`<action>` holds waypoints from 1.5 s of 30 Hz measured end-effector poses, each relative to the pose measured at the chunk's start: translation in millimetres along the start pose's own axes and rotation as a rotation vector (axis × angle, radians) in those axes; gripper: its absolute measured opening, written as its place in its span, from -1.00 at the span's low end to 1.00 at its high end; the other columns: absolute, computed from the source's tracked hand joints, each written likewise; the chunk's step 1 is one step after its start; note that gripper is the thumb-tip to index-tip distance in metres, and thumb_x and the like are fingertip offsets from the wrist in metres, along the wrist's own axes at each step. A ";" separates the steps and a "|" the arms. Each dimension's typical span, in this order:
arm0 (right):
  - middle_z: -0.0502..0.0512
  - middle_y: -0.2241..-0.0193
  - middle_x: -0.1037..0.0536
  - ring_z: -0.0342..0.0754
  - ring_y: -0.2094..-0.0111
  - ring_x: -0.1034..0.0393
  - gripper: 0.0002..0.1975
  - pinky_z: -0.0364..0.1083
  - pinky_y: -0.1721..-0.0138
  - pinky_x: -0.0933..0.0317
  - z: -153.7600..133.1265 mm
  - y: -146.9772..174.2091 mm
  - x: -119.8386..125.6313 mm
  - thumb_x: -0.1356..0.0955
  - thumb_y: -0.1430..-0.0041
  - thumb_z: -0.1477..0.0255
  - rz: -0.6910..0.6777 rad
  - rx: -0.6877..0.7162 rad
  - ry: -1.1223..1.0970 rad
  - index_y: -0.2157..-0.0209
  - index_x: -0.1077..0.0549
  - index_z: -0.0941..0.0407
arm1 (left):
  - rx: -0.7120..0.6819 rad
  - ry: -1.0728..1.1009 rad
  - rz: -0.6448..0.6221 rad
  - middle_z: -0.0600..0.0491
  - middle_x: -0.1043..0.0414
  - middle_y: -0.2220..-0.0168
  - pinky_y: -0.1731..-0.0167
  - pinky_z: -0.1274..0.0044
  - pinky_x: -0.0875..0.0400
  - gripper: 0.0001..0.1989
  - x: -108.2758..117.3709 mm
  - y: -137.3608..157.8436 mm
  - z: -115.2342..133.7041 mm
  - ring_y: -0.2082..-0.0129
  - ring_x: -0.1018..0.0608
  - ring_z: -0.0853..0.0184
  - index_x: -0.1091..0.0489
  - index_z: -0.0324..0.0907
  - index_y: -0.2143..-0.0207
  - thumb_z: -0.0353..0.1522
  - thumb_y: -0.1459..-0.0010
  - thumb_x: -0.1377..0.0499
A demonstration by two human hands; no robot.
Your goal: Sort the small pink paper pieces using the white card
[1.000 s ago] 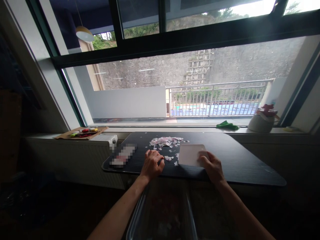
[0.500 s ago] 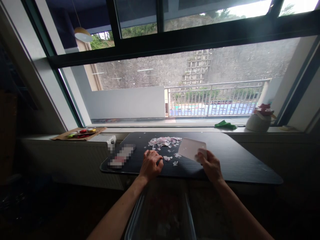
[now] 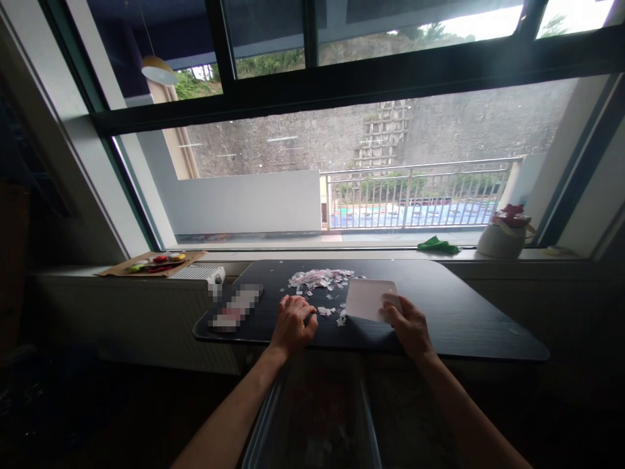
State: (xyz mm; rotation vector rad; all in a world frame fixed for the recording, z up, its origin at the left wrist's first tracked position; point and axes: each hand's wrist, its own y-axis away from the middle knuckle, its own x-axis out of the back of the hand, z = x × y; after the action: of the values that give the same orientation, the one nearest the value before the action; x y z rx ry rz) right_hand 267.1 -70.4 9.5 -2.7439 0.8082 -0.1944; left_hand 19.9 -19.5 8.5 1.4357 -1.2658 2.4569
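My right hand [image 3: 409, 320] pinches a pale, flat, round-cornered card [image 3: 370, 298] by its right end; the card's material cannot be made out. The card's lower left edge is beside a few small paper scraps [image 3: 326, 312] on the dark table. Farther back lies a loose heap of white and pinkish paper scraps [image 3: 319, 279]. Left of the small scraps, my left hand [image 3: 295, 322] rests near the table's front edge, fingers bent, thumb apart, nothing visible in it. Below the hands is a clear plastic bin [image 3: 370, 417], with scraps dimly visible inside.
The dark table [image 3: 469, 312] stands against the window sill. A blurred-out object [image 3: 237, 307] lies at its left. On the sill are a green cloth [image 3: 438, 245] and a white pot [image 3: 502, 238]. A cardboard sheet [image 3: 117, 266] with colourful items lies above the radiator [image 3: 146, 319].
My right hand has brought the card slightly down and left, closer to the small scraps near the front. My left hand has barely moved.
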 end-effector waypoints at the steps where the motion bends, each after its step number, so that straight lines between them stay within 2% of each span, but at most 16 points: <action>1: 0.03 0.54 -0.47 -0.06 0.49 -0.34 -0.68 -0.13 0.53 -0.20 -0.2 0.2 0.1 -0.34 0.11 0.26 0.001 -0.003 0.009 0.33 -0.50 0.16 | -0.002 -0.002 0.003 0.03 -0.44 0.33 -0.11 0.19 -0.02 -0.83 0.3 0.0 0.3 0.10 -0.41 0.21 -0.44 -0.12 0.37 -0.37 -0.08 -0.04; 7: -0.03 0.62 -0.39 -0.13 0.58 -0.22 -0.74 -0.16 0.58 -0.15 -0.7 1.1 1.4 -0.31 0.11 0.30 0.054 0.023 0.017 0.39 -0.51 0.15 | -0.006 0.002 0.005 0.03 -0.44 0.32 -0.10 0.18 -0.04 -0.83 3.3 -0.3 2.9 0.12 -0.41 0.21 -0.44 -0.11 0.37 -0.38 -0.08 -0.04; 22: 0.00 0.60 -0.43 -0.11 0.54 -0.25 -0.75 -0.15 0.55 -0.17 -3.7 2.2 1.4 -0.32 0.16 0.33 0.002 -0.010 -0.027 0.44 -0.52 0.16 | -0.001 0.009 -0.016 0.02 -0.43 0.31 -0.11 0.17 -0.01 -0.81 3.0 0.1 2.6 0.08 -0.39 0.20 -0.45 -0.12 0.34 -0.38 -0.09 -0.03; 27: 0.00 0.59 -0.44 -0.10 0.52 -0.27 -0.75 -0.16 0.53 -0.19 0.5 -0.1 1.9 -0.32 0.15 0.34 0.041 -0.019 -0.058 0.42 -0.52 0.16 | 0.034 0.040 -0.036 0.02 -0.44 0.26 -0.14 0.11 0.03 -0.79 9.0 -4.7 0.8 0.04 -0.36 0.16 -0.48 -0.10 0.32 -0.36 -0.09 -0.04; 30: -0.01 0.60 -0.43 -0.10 0.52 -0.25 -0.75 -0.16 0.52 -0.17 0.0 0.1 1.6 -0.32 0.15 0.33 0.041 -0.006 -0.024 0.43 -0.52 0.16 | -0.017 0.012 -0.094 0.00 -0.42 0.19 -0.18 0.09 0.11 -0.76 14.0 -12.4 8.7 -0.02 -0.32 0.14 -0.49 -0.08 0.25 -0.33 -0.10 -0.05; 33: -0.01 0.61 -0.42 -0.11 0.53 -0.24 -0.74 -0.15 0.53 -0.16 -3.4 1.6 0.9 -0.31 0.17 0.32 0.025 -0.018 -0.007 0.44 -0.52 0.16 | -0.168 -0.024 -0.237 0.00 -0.38 0.08 -0.22 0.15 0.19 -0.72 12.7 -19.9 22.3 -0.08 -0.26 0.17 -0.47 -0.05 0.16 -0.34 -0.12 -0.04; 36: -0.02 0.61 -0.41 -0.11 0.54 -0.24 -0.73 -0.15 0.54 -0.16 -6.2 2.6 0.1 -0.31 0.18 0.31 0.030 -0.048 -0.022 0.44 -0.51 0.17 | -0.229 -0.063 -0.348 0.00 -0.36 0.05 -0.23 0.12 0.20 -0.73 5.1 -23.6 31.2 -0.11 -0.23 0.17 -0.46 -0.03 0.14 -0.32 -0.14 -0.05; 40: -0.03 0.63 -0.39 -0.13 0.56 -0.22 -0.76 -0.17 0.55 -0.15 -5.8 2.3 -0.3 -0.31 0.19 0.33 0.034 -0.056 -0.040 0.47 -0.51 0.17 | -0.231 -0.087 -0.377 0.01 -0.36 0.06 -0.21 0.06 0.22 -0.74 -3.5 -24.1 29.9 -0.11 -0.23 0.16 -0.47 0.02 0.17 -0.31 -0.15 -0.03; 45: -0.06 0.66 -0.36 -0.16 0.58 -0.17 -0.79 -0.18 0.56 -0.11 -2.0 2.1 -0.2 -0.31 0.19 0.35 0.076 -0.048 -0.074 0.51 -0.50 0.17 | -0.170 -0.106 -0.368 0.00 -0.36 0.08 -0.20 0.03 0.25 -0.73 -4.7 -24.2 24.5 -0.10 -0.25 0.14 -0.47 0.02 0.16 -0.34 -0.13 -0.05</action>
State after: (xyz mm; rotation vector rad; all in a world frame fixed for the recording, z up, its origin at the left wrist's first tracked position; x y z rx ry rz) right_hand 265.5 -72.4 10.8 -2.7413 0.9056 -0.0577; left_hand 49.7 -17.6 26.3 1.6030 -1.0787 2.0137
